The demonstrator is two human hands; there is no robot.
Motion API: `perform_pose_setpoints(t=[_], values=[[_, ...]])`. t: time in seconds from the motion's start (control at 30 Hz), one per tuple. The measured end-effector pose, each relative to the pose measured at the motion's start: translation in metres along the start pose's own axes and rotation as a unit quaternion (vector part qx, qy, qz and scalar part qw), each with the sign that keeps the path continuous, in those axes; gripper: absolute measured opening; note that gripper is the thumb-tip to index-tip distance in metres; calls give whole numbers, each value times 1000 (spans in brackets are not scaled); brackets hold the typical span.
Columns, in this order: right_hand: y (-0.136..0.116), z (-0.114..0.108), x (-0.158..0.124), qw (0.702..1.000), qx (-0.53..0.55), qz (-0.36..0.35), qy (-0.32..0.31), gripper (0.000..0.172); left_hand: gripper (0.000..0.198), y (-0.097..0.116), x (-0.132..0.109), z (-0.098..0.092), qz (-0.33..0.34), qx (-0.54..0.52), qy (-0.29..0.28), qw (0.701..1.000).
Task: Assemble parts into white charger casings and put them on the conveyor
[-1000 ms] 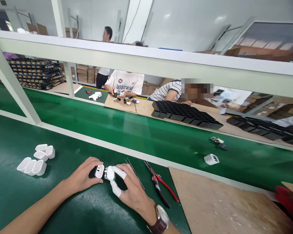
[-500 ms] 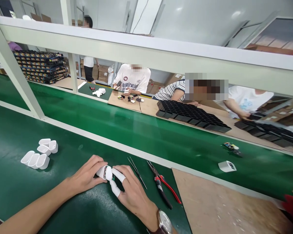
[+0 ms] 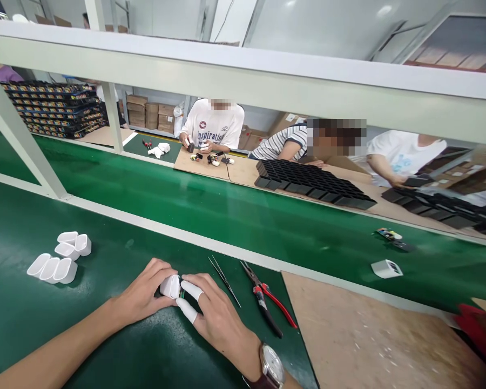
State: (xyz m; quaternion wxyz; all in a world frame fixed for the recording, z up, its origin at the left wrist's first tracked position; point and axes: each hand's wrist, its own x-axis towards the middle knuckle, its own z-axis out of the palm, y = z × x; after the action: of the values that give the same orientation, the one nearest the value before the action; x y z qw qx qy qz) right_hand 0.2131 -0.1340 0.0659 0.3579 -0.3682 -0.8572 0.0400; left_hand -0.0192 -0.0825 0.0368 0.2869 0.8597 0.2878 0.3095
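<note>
We had both hands down on the green mat [image 3: 20, 324] at the near edge of the bench, pinching one small white charger shell [image 3: 170, 286] between them. Our left hand [image 3: 143, 294] closed its thumb and fingers on the shell's left end, while our right hand [image 3: 216, 319], with white finger cots [image 3: 187, 310] on the thumb and forefinger, pressed on the right end, where a sliver of green board showed at the seam. The shell sat just above the mat, squeezed from both sides; we could not tell whether it touched the surface.

Just right of the grip lay thin tweezers [image 3: 224, 273], and just beyond them red-handled pliers [image 3: 267, 302], both flat on the mat and clear of our fingers. Well to the left of the grip sat a cluster of empty white shells [image 3: 59, 258]. Farther right, a brown board [image 3: 368, 346] covered the bench. Beyond the grip ran the green conveyor belt [image 3: 235, 216], carrying one white charger [image 3: 385, 268] far to the right. Across the belt, other people sat working at black trays [image 3: 311, 186].
</note>
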Motion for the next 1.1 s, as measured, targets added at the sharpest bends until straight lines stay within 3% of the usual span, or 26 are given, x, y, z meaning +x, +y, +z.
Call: perform_pose_setpoints(t=[0.1,0.2,0.47,0.67,0.73,0.8,0.93,1.1], values=[[-1,3,1,1000,16,-2,-1,22,35,4,1,0,-38,-37,-30,998],[-3,6,1,999,14,18,-35,22,33,6,1,1,-48,-48,-42,997],[5,7,-3,991,87,84,-58,45,31,3,4,-1,-51,-80,-45,994],[5,10,3,997,7,25,-78,26,33,1,4,-1,-46,-96,-36,994],[5,8,7,994,-4,32,-106,25,36,0,3,0,-43,-96,-33,994],[7,6,9,989,60,70,-120,27,38,0,3,0,-49,-98,-35,993],[14,6,6,971,187,136,-56,35,45,2,4,0,-65,-100,-49,992],[21,17,-2,982,114,149,-30,44,63,5,0,-2,-73,-87,-39,993]])
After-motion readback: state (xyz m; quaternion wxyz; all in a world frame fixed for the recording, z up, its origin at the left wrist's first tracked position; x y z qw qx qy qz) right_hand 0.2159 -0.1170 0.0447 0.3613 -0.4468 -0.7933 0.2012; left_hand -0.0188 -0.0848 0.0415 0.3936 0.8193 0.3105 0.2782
